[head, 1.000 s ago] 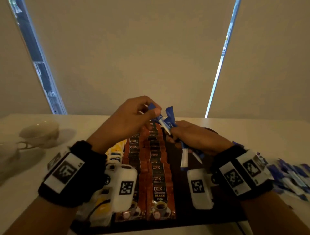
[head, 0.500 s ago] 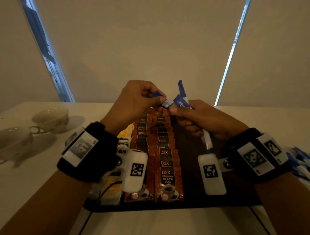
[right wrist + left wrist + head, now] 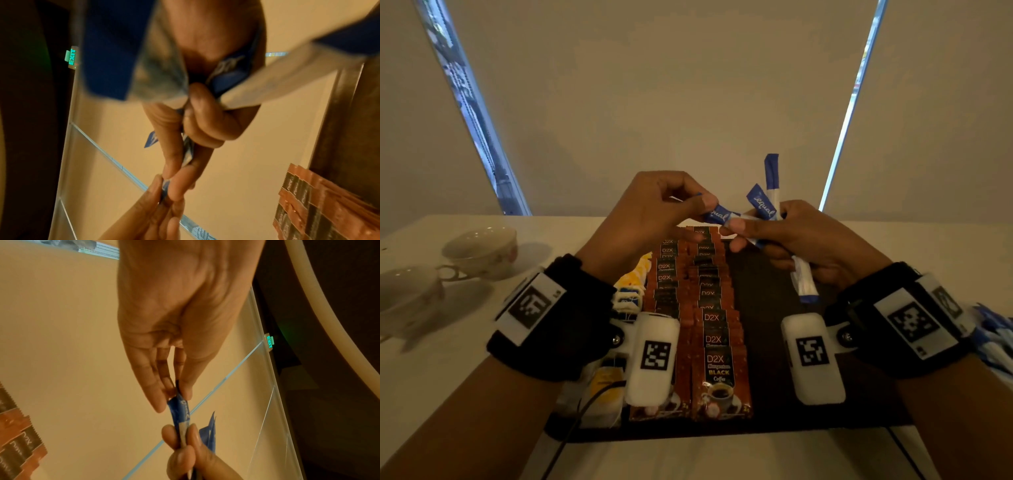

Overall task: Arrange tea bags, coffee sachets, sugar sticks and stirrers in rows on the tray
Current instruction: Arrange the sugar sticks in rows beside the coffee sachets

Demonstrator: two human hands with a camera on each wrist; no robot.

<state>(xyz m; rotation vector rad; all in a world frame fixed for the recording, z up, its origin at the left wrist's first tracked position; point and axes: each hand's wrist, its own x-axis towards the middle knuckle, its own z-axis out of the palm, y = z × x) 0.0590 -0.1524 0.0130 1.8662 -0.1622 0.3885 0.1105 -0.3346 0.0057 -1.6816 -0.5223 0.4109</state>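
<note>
A: Hidden? Lower tray (image 3: 767,430) rows behind wrist cameras; tea bags (image 3: 631,275) mostly covered.

B: Readable: "equal" on sugar stick (image 3: 719,216), pinched by left hand (image 3: 647,219) fingertips above tray; bunch clutched in right hand (image 3: 811,240). "D2X BLACK" coffee sachets (image 3: 719,373).

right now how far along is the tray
Done: two rows of coffee sachets and a tea bag row lie on the tray. In hand: the right hand holds a sugar stick bundle; the left hand pinches one stick. Left: the sugar row, with more sticks waiting off-tray; no stirrers visible.
</note>
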